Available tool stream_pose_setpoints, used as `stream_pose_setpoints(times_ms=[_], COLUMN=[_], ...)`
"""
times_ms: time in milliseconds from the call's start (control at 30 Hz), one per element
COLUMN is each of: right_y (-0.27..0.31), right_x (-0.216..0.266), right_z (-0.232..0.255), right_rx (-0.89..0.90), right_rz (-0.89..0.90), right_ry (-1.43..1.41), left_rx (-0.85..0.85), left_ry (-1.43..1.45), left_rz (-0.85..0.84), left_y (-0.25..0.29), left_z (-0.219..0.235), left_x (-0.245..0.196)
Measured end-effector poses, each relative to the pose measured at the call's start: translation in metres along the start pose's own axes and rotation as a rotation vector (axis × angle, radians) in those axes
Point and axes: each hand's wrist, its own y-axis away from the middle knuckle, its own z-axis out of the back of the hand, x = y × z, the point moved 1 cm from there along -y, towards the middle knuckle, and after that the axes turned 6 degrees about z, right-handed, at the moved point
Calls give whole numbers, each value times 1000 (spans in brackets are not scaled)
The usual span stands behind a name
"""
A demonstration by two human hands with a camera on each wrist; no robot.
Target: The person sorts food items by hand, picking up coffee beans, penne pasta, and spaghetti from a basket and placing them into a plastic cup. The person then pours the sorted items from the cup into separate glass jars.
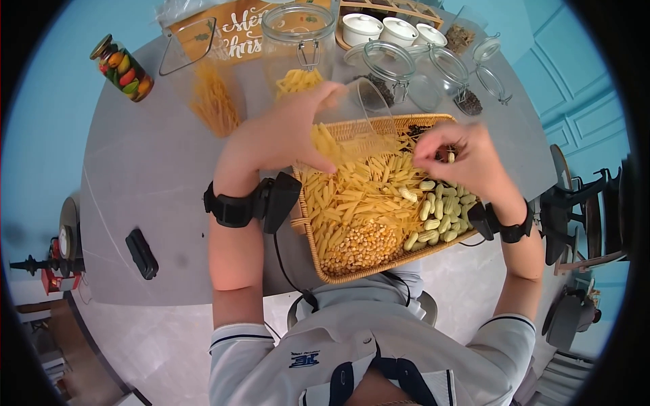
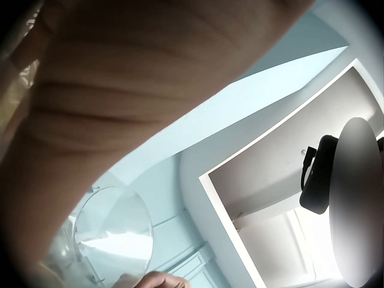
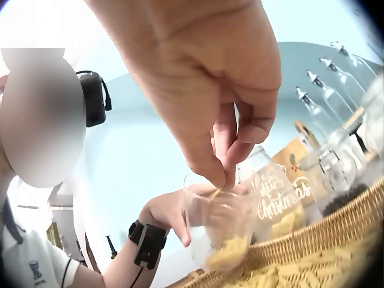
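My left hand [image 1: 281, 135] [image 3: 168, 213] grips a clear cup [image 1: 369, 132] [image 3: 210, 225] over the back of a wicker basket [image 1: 399, 122] [image 3: 294, 240]; some penne [image 3: 228, 255] lies in the cup's bottom. Thumb and fingertips of my right hand [image 1: 467, 159] [image 3: 210, 90] pinch a small, yellowish piece of pasta [image 3: 215, 193], seen by the cup's mouth in the right wrist view. Below the hands, the basket holds penne [image 1: 355, 186], corn kernels [image 1: 365, 247] and peanuts [image 1: 443, 210]. The left wrist view shows mostly the underside of my left wrist [image 2: 114, 90].
Behind the basket stand a large glass jar [image 1: 298, 40] with penne, open clip-lid jars [image 1: 389, 61] and white lidded pots [image 1: 362, 28]. Long pasta [image 1: 213, 101] lies at the back left, near a jar of colourful contents [image 1: 125, 71]. A black case [image 1: 141, 254] rests at the left.
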Motion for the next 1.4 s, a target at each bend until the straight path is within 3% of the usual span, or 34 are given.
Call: stream_pose_setpoints(times_ms=[133,200,400,500,633,833,1033,1133,1400], right_y=[15,13,-17,-33,-40,-35,-32,-28,-28], right_x=[-24,-27,-52,-66,-50,-55,-56,-63,-64], right_z=[-32,-39,-54,-75,-81,-92,-85,-84,-66], right_rx=[180,221,109,141,346,235,311,270,107], right_rz=[-27,-64,15,6,-119,13,-135,-44,1], right_ry=[-93,-63,92,109,214,238,136,131,104], left_rx=[-103,-32,-6,9,-102,-106,-104,-1,22], left_ry=[-61,-17,-17,-6,-59,-73,-53,-52,-64], left_rz=[-26,-8,7,14,-89,-81,-75,31,44], left_y=[2,-1,-4,-3,1,-1,-2,-4,-7], left_z=[-1,2,0,3,0,0,-1,4,4], left_x=[0,1,1,1,6,7,10,5,8])
